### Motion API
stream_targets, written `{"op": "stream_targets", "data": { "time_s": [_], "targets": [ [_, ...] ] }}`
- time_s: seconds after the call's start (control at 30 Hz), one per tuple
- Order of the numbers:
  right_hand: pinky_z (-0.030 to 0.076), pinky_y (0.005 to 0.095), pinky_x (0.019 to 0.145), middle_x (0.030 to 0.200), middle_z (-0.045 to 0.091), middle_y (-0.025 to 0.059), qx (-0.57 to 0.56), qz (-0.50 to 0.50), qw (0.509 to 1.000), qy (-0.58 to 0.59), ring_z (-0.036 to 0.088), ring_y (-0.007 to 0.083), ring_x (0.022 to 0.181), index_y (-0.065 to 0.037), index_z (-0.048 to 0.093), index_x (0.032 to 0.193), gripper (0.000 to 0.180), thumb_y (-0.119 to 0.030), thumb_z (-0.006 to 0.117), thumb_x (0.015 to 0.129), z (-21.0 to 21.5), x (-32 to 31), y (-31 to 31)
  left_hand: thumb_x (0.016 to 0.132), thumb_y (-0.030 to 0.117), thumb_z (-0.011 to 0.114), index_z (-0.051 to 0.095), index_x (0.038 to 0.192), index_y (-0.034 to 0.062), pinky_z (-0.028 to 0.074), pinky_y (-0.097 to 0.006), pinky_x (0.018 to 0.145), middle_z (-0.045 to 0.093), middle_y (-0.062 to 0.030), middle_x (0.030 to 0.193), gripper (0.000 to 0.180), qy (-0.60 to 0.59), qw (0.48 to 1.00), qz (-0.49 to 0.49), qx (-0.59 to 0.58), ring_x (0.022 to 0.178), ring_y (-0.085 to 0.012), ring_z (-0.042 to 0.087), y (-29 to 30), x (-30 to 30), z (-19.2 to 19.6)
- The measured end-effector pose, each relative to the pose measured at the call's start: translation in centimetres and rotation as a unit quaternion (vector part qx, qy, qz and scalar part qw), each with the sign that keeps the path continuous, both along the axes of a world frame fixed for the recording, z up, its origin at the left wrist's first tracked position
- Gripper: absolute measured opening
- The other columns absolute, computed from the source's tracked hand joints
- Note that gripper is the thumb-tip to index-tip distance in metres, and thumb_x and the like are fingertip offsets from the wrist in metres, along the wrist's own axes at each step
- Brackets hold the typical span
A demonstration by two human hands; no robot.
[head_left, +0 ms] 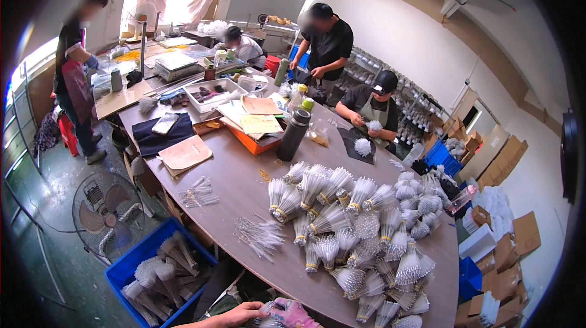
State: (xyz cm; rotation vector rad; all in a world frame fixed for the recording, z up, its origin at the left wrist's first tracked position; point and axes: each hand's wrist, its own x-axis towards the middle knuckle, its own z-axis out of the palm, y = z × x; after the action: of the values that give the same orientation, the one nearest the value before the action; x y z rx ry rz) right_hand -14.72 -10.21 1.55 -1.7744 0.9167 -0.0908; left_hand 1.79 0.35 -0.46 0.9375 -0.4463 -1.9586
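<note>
At the lower edge of the head view, my bare left hand [243, 313] has its fingers curled against a bundle of thin whitish sticks [267, 322], mostly cut off by the picture's edge. My right hand [295, 314], in a pink and purple stained glove, closes around the same bundle from the other side. Just beyond on the brown table [226, 218] lie loose translucent sticks [259, 236] in a scattered heap. To their right is a large pile of tied bundles [348, 230], many with yellow bands. A smaller group of loose sticks [199, 192] rests farther left.
Left of me, a blue crate [113, 276] on the floor holds more bundles, near a standing fan [110, 218]. A dark bottle [294, 135] and an orange tray of papers [253, 142] stand mid-table. Several people work around the table; one [375, 108] sits holding a bundle.
</note>
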Motion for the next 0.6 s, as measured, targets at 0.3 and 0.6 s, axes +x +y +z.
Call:
{"op": "stream_targets", "data": {
  "time_s": [0.3,0.6],
  "targets": [
    [0.046,0.0258,0.068,0.080,0.064,0.0040,0.014,-0.138,0.988,-0.066,0.055,0.0088,0.073,-0.003,0.063,0.094,0.020,-0.021,0.061,0.085,-0.5,-1.5,-1.9,0.084,0.011,0.058,0.055,0.101,0.0051,0.044,-0.026,0.077,0.058,-0.0017,0.091,0.018,0.065,0.997,0.051,-0.002,0.086,-0.0128,0.056,-0.5,0.6,-2.0],
    [0.043,0.0205,0.075,0.091,0.060,-0.0006,0.285,-0.106,0.949,-0.083,0.052,0.0060,0.082,-0.002,0.062,0.103,0.029,-0.028,0.056,0.091,-1.9,-2.1,1.1,0.087,0.020,0.058,0.045,0.119,0.0038,0.038,-0.032,0.093,0.052,-0.0052,0.112,0.038,-0.005,0.997,0.035,-0.073,0.106,-0.0156,0.049,0.6,0.5,-1.8]
  ]
}}
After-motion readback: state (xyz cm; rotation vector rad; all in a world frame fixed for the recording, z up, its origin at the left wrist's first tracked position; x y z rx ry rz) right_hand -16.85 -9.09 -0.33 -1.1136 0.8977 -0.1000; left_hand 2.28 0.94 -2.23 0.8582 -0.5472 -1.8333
